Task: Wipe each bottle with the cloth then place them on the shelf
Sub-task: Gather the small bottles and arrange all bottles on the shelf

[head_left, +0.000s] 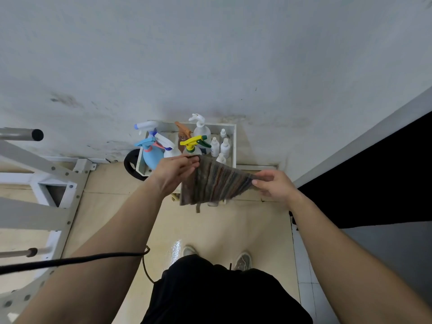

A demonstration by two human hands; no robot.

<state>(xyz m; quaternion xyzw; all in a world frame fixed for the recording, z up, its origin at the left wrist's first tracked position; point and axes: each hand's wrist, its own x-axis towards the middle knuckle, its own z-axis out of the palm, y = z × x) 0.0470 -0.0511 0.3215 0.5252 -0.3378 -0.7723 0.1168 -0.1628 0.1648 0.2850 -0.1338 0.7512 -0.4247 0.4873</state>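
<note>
Closest on my feed are a black garment point(224, 295) at the person's waist and two pale grey shoes point(243, 260) standing on the glossy beige floor point(210, 230). A thin black cable point(70, 260) crosses the left forearm. Both bare arms reach forward. The left hand point(174, 170) pinches the upper left corner of a striped woven cloth in brown, grey and rust point(215, 183) between thumb and fingertips. The right hand point(275, 185) pinches the opposite corner, with the thumb lying on top. The cloth is held taut between them in the air, its lower edge hanging free, and it covers the near side of a white open-topped box point(234, 146) that sits against the wall. The bottles stand upright and crowded inside that box. There is a light blue plastic spray bottle point(152, 155) at the left, just beside a white spray bottle with a purple-tipped trigger point(164, 141). A clear spray bottle with a yellow and green trigger point(192, 146) is in the middle. An amber bottle with an orange-brown top point(183, 134) and a white pump bottle point(201, 129) stand further back, and several small white capped bottles point(225, 147) are at the right. A black wheel point(131, 164) shows at the box's left side. A white bolted metal frame point(58, 183) fills the left edge, and the scuffed pale grey wall point(210, 54) rises behind everything.
</note>
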